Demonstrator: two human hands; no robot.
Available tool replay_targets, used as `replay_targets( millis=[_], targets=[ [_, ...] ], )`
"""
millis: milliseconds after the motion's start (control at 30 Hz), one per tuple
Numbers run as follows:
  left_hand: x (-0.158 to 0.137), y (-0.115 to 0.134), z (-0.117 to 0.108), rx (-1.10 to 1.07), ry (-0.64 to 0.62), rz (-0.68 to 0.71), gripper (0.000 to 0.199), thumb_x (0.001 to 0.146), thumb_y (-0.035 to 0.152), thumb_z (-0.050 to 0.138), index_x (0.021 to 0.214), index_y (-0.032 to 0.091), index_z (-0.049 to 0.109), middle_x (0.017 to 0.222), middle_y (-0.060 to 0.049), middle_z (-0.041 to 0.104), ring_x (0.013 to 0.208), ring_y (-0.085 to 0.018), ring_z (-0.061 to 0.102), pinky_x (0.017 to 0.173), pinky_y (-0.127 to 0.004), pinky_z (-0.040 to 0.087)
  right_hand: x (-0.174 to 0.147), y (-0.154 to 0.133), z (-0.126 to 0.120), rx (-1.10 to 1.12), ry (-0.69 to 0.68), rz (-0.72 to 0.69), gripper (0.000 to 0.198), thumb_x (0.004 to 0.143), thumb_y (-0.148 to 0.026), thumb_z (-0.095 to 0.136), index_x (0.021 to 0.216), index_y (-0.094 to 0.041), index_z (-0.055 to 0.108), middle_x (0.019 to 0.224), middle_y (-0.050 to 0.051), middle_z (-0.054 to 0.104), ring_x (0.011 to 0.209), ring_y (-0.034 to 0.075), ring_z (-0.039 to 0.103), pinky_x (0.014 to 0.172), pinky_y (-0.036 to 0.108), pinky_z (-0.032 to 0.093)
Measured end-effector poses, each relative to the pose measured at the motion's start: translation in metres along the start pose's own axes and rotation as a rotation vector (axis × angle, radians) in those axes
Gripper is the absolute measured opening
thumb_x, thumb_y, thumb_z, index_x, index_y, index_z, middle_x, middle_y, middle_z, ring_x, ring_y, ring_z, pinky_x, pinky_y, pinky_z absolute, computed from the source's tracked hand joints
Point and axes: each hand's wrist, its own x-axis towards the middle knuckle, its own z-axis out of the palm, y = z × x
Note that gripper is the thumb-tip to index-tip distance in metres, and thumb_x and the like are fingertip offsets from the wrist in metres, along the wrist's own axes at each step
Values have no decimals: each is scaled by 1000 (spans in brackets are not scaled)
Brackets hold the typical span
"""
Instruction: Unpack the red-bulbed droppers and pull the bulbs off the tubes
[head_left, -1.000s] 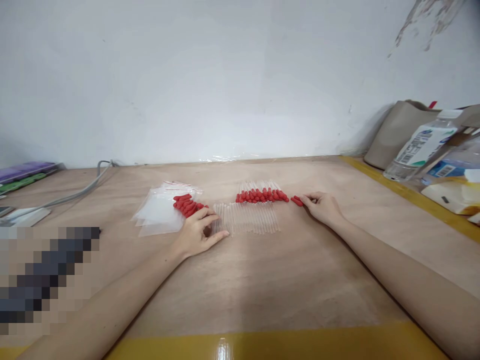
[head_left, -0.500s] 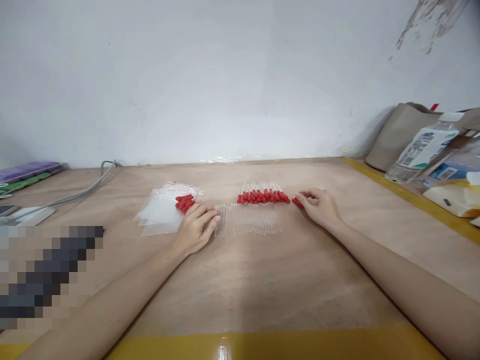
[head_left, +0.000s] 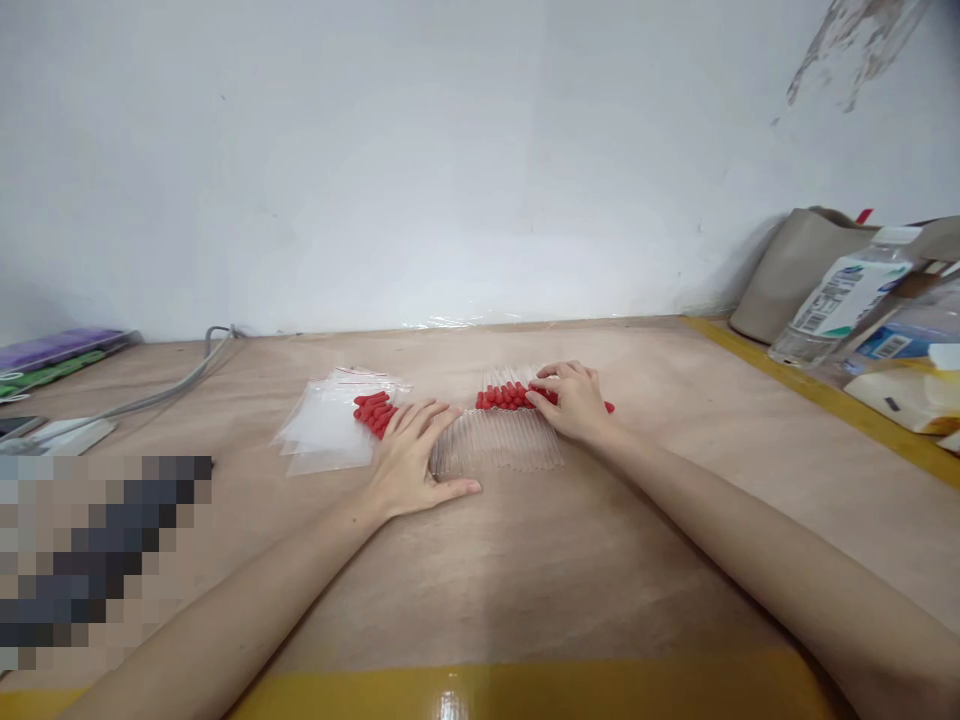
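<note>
My left hand (head_left: 411, 455) lies with its fingers spread at the left end of a row of thin clear tubes (head_left: 499, 440). Its thumb rests on the table in front of them. Behind that row is a second row of clear droppers with red rubber bulbs (head_left: 504, 396). My right hand (head_left: 574, 402) bends over the right part of this second row, thumb and forefinger closed around a red bulb. Several loose red bulbs (head_left: 373, 410) lie beside my left hand, on clear zip bags (head_left: 322, 430). My right hand hides some of the bulbs.
At the right stand a clear water bottle (head_left: 844, 295), a grey-beige bag (head_left: 772, 275) and assorted packaging (head_left: 900, 395). A grey cable (head_left: 169, 385) runs across the left, near purple and green packs (head_left: 64, 350). Yellow tape (head_left: 525, 690) edges the table.
My right hand has moved left from beyond the row's end onto the red bulbs. My left hand has shifted slightly right, its fingers and thumb now spread wide.
</note>
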Motion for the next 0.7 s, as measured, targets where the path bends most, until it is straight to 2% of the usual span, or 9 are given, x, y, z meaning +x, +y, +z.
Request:
replay_targets(
  millis=[133,267,367,467,600,700],
  targets=[
    [3,3,5,25,-55,-21,77,66,63,56,129,21,39,128,-12,45,123,-31,34,102,-51,23,0,-2,5,29,32,18,17,81,-25,51,79,-24,68,89,5,64,92,23,50,80,43,31],
    [2,0,6,9,-30,-15,76,66,61,58,128,20,39,127,-12,46,123,-31,34,102,-51,24,-1,-7,4,27,153,33,17,83,-24,48,78,-22,65,89,4,65,90,22,52,80,41,31],
    [-1,-1,6,7,1,-10,74,69,57,57,129,19,38,128,-12,45,123,-31,34,103,-50,24,-2,-12,-5,73,268,16,18,86,-24,44,83,-21,61,92,4,63,90,19,53,83,39,33],
    [-2,0,7,12,27,-16,62,79,47,51,131,19,35,132,-12,42,125,-28,32,103,-48,27,-8,-20,-20,220,338,18,18,88,-27,40,88,-21,57,93,6,60,90,18,56,82,37,39],
    [-1,3,7,-5,21,-7,51,85,37,45,133,23,33,136,-9,38,127,-26,30,102,-48,29,-30,-27,-36,526,231,90,18,89,-31,38,98,-22,50,94,6,60,79,15,61,73,32,48],
    [2,8,8,-43,24,4,49,86,35,43,133,23,33,136,-7,39,128,-25,30,103,-47,30,-48,-28,-37,652,122,48,16,89,-30,40,99,-22,49,98,7,61,88,16,61,79,34,48]
  ],
)
